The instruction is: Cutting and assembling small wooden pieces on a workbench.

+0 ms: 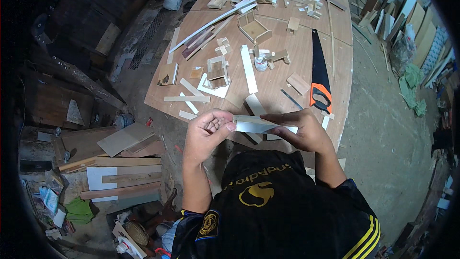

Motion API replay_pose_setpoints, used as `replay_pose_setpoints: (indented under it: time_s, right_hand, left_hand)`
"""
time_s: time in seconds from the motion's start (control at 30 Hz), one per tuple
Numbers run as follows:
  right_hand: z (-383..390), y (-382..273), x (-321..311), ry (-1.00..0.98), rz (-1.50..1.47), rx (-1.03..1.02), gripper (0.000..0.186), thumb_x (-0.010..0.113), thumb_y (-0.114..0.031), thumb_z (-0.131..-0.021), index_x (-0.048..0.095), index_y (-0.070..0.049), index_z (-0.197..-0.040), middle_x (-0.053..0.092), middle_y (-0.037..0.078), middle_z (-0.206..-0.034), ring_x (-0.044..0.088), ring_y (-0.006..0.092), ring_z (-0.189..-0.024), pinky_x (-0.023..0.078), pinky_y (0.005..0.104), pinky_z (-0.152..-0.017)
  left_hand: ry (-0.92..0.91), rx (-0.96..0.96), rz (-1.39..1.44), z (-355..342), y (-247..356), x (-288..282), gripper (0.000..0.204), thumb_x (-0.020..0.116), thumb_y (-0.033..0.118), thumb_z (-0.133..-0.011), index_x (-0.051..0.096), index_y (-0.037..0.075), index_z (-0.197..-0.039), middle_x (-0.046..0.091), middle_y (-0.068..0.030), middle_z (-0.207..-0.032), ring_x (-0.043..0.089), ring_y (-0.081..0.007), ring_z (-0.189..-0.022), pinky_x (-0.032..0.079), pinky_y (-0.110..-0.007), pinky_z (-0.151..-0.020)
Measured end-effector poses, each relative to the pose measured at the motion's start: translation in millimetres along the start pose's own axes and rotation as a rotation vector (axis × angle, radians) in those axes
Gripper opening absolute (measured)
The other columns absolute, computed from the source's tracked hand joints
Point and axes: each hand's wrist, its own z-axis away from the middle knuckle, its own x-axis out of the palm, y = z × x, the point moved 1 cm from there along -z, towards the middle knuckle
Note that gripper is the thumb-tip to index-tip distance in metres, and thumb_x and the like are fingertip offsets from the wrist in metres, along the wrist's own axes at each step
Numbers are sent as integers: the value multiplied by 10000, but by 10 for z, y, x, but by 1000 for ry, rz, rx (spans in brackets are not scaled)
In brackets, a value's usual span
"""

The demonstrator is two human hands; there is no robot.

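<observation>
Both hands hold a small pale board (254,124) with a white face level in front of my body. My left hand (212,133) grips its left end, thumb at the edge and fingers curled. My right hand (303,133) holds the other end, fingers over the top and thumb underneath. Just beyond it on the wooden table (158,100) lie a short plank (254,104), a thin dark blade-like strip (290,99) and a handsaw (320,97) with an orange handle. A glue pot (260,63) with a stick in it stands farther back.
Small wooden boxes (253,29), strips (211,15) and offcuts (186,100) are spread over the table. Scrap boards (125,175) are piled on the floor at left. More boards (420,33) and green cloths (411,91) lie along the right side.
</observation>
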Motion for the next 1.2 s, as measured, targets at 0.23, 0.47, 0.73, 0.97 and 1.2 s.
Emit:
replay_pose_setpoints:
  time_s: [0.23, 0.47, 0.73, 0.97, 1.2]
  right_hand:
    - [-23, 29, 21, 8, 73, -104, 321, 680, -241, -879, 699, -40, -1128, 711, 190, -972, 700, 339, -782, 538, 373, -716]
    - [-35, -3, 9, 15, 160, -144, 299, 690, -212, -864, 707, -51, -1115, 710, 183, -954, 691, 354, -751, 544, 385, -674]
    - [-42, -31, 9, 83, 213, -272, 313, 724, -156, -818, 711, -58, -1115, 705, 150, -796, 673, 306, -636, 515, 370, -592]
    - [-21, -65, 4, 107, 228, -255, 331, 756, -138, -783, 713, -103, -1109, 721, 152, -921, 702, 330, -730, 573, 380, -654]
    - [-31, -113, 14, 137, 228, -274, 337, 766, -111, -761, 723, -94, -1094, 722, 153, -920, 705, 322, -727, 575, 368, -650]
  left_hand:
    - [-23, 15, 28, -5, -58, -41, 178, 696, -11, -861, 631, -36, -1025, 631, -8, -900, 574, -53, -815, 471, -200, -726]
    - [-18, -13, 28, -15, -93, -66, 191, 687, -39, -855, 629, -36, -1037, 628, -10, -908, 577, -61, -827, 467, -206, -735]
    - [-80, 61, 49, -41, -104, -97, 202, 646, -97, -845, 616, -60, -1042, 600, -50, -955, 568, -96, -882, 463, -233, -786]
    - [-118, 86, 49, -69, -105, -118, 213, 649, -107, -836, 612, -61, -1040, 591, -57, -966, 566, -106, -890, 463, -241, -801]
    - [-118, 105, 79, -80, -130, -158, 232, 660, -100, -831, 603, -62, -1053, 591, -65, -971, 575, -113, -906, 477, -246, -806]
